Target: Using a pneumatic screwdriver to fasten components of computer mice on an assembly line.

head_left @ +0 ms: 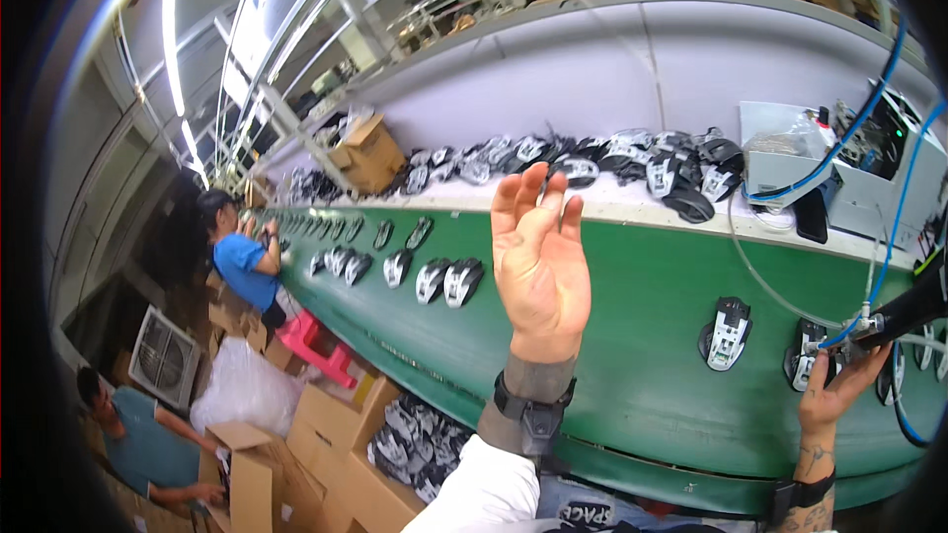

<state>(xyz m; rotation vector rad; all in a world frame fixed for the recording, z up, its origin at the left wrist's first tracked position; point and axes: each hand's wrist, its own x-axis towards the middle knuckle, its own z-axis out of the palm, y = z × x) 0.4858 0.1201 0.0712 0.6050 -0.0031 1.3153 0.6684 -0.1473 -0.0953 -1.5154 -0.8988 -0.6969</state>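
Observation:
My left hand [541, 266] is raised over the green belt, palm turned up, its fingers loosely bent and apart with nothing in them. At the right, my right hand [839, 390] is closed at the lower end of a black cylindrical power tool [904, 314] with a metal fitting and a blue hose. Its tip points at a black-and-white mouse-shaped plastic part [802, 357], partly hidden by my fingers. Another such part [728, 334] lies between my hands, its white inner side up.
The green conveyor belt [632, 355] carries several more parts [460, 282] at the left. Heaped parts [681, 173] line the white shelf behind. A white equipment box [785, 163] and blue hoses [894, 222] stand at the right. Cartons [326, 439] and two co-workers [247, 262] are at the left.

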